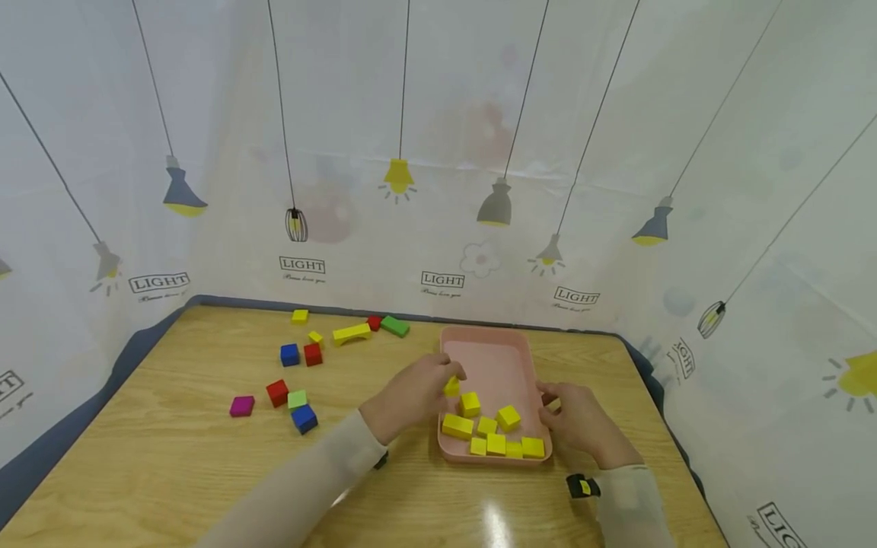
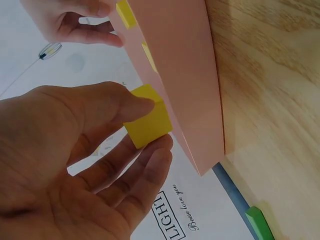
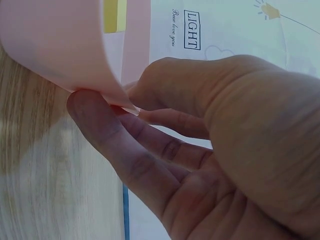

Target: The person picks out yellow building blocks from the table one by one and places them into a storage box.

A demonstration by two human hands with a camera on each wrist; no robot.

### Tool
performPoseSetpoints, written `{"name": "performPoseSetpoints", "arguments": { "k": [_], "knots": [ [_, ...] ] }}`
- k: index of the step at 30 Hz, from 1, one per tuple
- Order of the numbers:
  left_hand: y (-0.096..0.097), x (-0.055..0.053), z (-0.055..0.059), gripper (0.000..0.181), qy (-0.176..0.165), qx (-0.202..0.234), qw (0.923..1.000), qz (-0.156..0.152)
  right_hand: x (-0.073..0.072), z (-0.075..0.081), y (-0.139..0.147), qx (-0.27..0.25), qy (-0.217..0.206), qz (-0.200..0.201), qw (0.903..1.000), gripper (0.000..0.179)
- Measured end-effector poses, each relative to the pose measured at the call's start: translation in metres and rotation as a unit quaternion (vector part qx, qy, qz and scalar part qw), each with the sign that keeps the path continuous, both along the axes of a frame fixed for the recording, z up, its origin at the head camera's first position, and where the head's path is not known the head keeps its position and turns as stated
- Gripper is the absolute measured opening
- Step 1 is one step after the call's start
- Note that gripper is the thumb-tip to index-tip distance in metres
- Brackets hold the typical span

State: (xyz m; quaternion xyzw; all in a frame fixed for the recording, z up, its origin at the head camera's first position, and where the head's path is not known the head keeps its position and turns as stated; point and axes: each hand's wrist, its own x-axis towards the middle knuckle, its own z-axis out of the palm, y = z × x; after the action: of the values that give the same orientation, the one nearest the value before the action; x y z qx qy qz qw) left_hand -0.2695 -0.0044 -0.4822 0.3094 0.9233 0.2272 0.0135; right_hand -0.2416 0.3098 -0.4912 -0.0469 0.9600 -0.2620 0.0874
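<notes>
A pink tray (image 1: 492, 364) lies on the wooden table, with several yellow blocks (image 1: 496, 444) gathered in its near part. My left hand (image 1: 409, 397) is over the tray's left rim and pinches a yellow block (image 2: 150, 122) between thumb and fingers. In the left wrist view that block is beside the tray's upper edge. At the tray's right side, my right hand (image 1: 588, 425) holds the rim; the right wrist view has the thumb inside the wall and fingertips (image 3: 90, 107) against its outside.
Left of the tray lie loose blocks: red (image 1: 277, 393), blue (image 1: 304, 418), light green (image 1: 297, 399) and magenta (image 1: 242, 406). Farther back are a yellow arch block (image 1: 352, 333) and a green block (image 1: 394, 326). A printed curtain (image 1: 438, 228) stands behind the table.
</notes>
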Motion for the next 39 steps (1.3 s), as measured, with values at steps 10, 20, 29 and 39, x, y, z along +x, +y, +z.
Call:
{"name": "performPoseSetpoints", "arguments": {
  "k": [10,20,29,39],
  "knots": [
    [0.005,0.003,-0.004,0.035,-0.009,-0.051,0.9986,-0.006,0.0,0.0,0.003,-0.004,0.0,0.004,1.0,0.058],
    [-0.013,-0.003,-0.005,0.037,0.002,-0.03,0.9995,0.008,0.0,0.003,0.0,0.001,-0.008,-0.004,1.0,0.058],
    [-0.062,-0.02,-0.009,0.043,0.019,-0.047,0.9941,0.096,-0.001,0.003,0.0,0.007,-0.013,-0.012,0.9998,0.059],
    [-0.144,-0.04,0.002,0.048,0.006,-0.024,0.9818,0.188,0.0,-0.001,0.0,0.007,-0.007,-0.014,0.9998,0.059]
  ]
}}
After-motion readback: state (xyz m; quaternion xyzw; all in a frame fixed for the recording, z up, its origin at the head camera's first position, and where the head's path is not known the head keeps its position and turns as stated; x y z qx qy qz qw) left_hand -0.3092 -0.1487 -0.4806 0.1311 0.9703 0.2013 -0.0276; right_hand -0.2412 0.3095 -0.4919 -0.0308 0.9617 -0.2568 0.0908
